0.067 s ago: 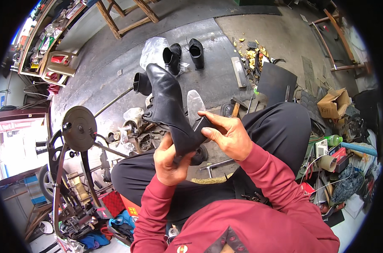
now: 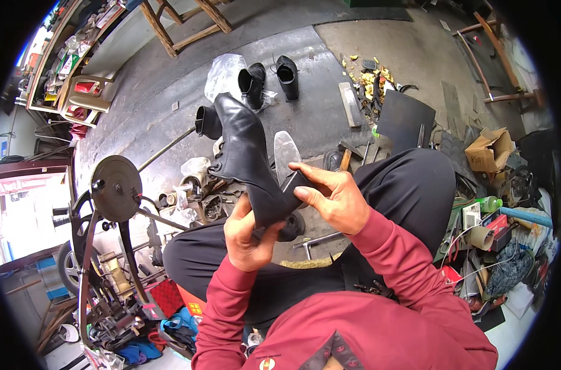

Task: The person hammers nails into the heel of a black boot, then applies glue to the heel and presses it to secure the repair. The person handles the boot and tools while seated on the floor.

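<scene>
While the boot (image 2: 246, 154) sits up above the lap, both hands are wrapped on its lower end. Left hand (image 2: 246, 237) cups it from underneath, fingers curled tight round the heel area. Right hand (image 2: 333, 197) comes in from the side, thumb and fingers pressed on the sole edge near the heel. The shaft points away toward the floor ahead, tilted left.

Room-wise, it's tight. A stitching machine (image 2: 108, 246) with a round black wheel crowds the left side, and a heap of tools and a cardboard box (image 2: 490, 151) hem in the right. Only open patch is the concrete floor (image 2: 157, 123) straight ahead, and even there 2 more boots (image 2: 269, 80) stand just beside a clear plastic bag (image 2: 225, 74).

Boot leather is smooth black with a soft shine, slightly creased. Sole looks flat and grey. Floor is rough, stained and gritty. Sleeves are dark red knit.
</scene>
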Demonstrator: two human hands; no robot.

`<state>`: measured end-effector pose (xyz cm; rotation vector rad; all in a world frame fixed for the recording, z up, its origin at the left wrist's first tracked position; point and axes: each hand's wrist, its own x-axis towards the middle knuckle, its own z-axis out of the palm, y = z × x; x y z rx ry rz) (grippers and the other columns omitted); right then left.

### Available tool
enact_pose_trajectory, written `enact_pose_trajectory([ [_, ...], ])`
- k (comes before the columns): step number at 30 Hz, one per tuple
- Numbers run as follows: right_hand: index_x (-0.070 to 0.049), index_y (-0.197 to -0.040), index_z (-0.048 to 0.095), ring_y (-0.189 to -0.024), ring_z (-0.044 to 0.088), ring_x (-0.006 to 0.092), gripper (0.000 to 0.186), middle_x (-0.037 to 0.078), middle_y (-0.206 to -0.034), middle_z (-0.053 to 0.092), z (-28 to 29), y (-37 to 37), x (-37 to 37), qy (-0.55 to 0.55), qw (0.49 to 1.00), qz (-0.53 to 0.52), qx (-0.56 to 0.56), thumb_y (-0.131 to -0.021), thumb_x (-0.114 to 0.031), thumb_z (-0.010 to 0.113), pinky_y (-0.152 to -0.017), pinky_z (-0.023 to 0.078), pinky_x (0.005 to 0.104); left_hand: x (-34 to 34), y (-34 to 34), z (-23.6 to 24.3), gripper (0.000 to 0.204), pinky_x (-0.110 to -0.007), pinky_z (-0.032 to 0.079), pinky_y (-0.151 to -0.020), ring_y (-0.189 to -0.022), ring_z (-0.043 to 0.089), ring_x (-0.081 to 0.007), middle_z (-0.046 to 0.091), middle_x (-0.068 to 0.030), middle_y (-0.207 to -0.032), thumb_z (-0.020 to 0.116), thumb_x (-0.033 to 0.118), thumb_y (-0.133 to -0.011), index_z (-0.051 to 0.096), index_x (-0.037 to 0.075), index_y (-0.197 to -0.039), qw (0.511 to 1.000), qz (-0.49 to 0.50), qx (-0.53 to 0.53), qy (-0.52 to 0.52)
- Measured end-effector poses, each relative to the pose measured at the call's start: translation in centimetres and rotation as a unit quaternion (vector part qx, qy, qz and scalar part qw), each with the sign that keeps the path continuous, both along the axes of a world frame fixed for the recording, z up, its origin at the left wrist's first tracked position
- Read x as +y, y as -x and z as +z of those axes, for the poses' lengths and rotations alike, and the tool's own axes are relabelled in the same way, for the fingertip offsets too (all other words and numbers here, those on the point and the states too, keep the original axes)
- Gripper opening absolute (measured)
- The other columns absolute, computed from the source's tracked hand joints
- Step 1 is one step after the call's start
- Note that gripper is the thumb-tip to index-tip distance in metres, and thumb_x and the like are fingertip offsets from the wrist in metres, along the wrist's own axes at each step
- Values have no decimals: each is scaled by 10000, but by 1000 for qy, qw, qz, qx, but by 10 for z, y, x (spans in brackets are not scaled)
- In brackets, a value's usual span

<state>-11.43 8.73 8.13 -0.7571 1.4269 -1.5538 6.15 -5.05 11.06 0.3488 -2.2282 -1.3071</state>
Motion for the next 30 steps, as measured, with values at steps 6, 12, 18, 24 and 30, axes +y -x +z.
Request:
enact_pose_trajectory([
  [6, 9, -1545, 528, -1147, 633, 110, 531, 64, -1304, 683, 3, -5, -5, 7, 998, 23, -62, -1048, -97, 686, -1003, 538, 288, 3, -7, 3, 367, -393, 540, -945, -1083, 705, -373, 691, -223, -1204, 751, -91, -793, 766, 14, -1144, 1000, 14, 2, 24],
  [12, 34, -1549, 510, -1293, 583, 147, 564, 84, -1430, 635, 9, -8, -6, 101, 989, 32, -103, -1034, -98, 697, -1117, 459, 329, 8, -17, 2, 334, -500, 560, -974, -1025, 739, -355, 740, -170, -1085, 746, -64, -695, 806, 20, -1013, 956, -4, 36, 290],
  [18, 72, -1509, 537, -1386, 540, 198, 546, 151, -1479, 617, 13, -12, -5, 92, 982, 52, -156, -1015, -93, 702, -1180, 396, 350, 6, -33, 0, 444, -460, 381, -1199, -1369, 519, -368, 539, -217, -1469, 485, 159, -1084, 478, -30, -1486, 930, -102, -96, 339],
  [24, 52, -1434, 620, -1372, 559, 211, 456, 167, -1452, 635, 15, -22, -8, 83, 983, 32, -158, -1002, -68, 704, -1177, 405, 350, 9, -38, -9, 554, -486, 222, -1291, -1496, 365, -374, 413, -238, -1569, 475, 260, -1112, 352, -28, -1570, 948, -141, -285, 21],
  [30, 47, -1401, 647, -1259, 620, 173, 391, 131, -1387, 666, 13, -32, -9, 66, 989, -19, -131, -1020, -38, 670, -1101, 477, 321, 12, -34, -28, 587, -444, 310, -1197, -1326, 469, -322, 514, -167, -1398, 658, 231, -1008, 450, -1, -1505, 945, -59, -255, 195],
])
